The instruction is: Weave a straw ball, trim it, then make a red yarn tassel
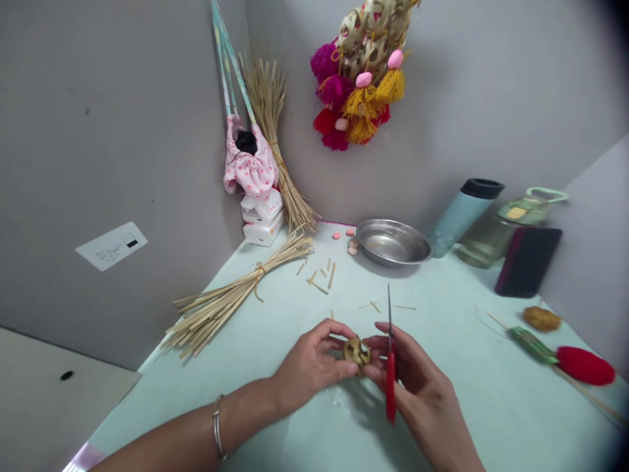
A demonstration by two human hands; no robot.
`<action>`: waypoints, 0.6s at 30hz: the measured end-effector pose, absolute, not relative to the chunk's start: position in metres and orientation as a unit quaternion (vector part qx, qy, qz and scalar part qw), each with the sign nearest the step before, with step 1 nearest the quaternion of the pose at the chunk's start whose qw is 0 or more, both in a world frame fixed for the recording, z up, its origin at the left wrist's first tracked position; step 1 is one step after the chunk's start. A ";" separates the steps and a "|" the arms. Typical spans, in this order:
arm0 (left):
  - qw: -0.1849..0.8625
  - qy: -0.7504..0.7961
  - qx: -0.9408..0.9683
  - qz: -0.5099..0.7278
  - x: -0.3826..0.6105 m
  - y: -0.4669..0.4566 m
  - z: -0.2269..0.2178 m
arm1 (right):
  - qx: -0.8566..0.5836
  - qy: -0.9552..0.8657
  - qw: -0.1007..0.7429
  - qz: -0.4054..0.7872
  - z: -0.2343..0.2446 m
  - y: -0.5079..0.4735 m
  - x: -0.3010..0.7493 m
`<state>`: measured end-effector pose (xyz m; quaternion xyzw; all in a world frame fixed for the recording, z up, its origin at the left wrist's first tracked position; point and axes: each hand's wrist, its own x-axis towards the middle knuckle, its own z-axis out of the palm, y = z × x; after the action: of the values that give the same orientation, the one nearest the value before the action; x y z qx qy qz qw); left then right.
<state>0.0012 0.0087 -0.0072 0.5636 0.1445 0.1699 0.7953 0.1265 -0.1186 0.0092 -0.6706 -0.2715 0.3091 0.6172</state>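
Observation:
A small woven straw ball (356, 353) with gaps in its weave is pinched between the thumb and fingers of my left hand (310, 364). My right hand (426, 388) carries scissors (390, 387) with red handles, their narrow blades pointing away from me. The fingertips of that same hand also reach the right side of the ball. How the fingers pass through the scissor handles is partly hidden. Just beyond my hands, several short cut straw pieces (332, 275) lie scattered on the pale green table (275, 426).
At left lies a tied straw bundle (230, 292); another bundle (278, 151) leans in the corner beside white boxes (263, 219). A metal bowl (393, 242), tumbler (466, 213), bottle (496, 229) and phone (528, 262) stand at the back. Red (584, 365) and brown (541, 318) yarn lies right.

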 end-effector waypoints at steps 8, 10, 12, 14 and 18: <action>0.837 0.176 0.474 0.209 0.004 0.018 -0.002 | -0.711 -0.566 0.404 0.104 -0.016 -0.130 0.165; 0.843 0.181 0.460 0.211 0.004 0.020 -0.002 | -0.703 -0.619 0.346 0.065 -0.016 -0.130 0.170; 0.845 0.179 0.456 0.214 0.005 0.020 -0.002 | -0.697 -0.648 0.304 0.047 -0.013 -0.128 0.170; 0.845 0.175 0.457 0.213 0.005 0.019 -0.003 | -0.699 -0.656 0.282 0.041 -0.008 -0.126 0.167; 0.846 0.169 0.466 0.197 0.004 0.019 -0.003 | -0.708 -0.642 0.291 0.040 -0.007 -0.127 0.164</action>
<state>0.0043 0.0192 -0.0031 0.4660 0.1690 0.1970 0.8459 0.1638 -0.1267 -0.0067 -0.7084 -0.6418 0.0402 0.2908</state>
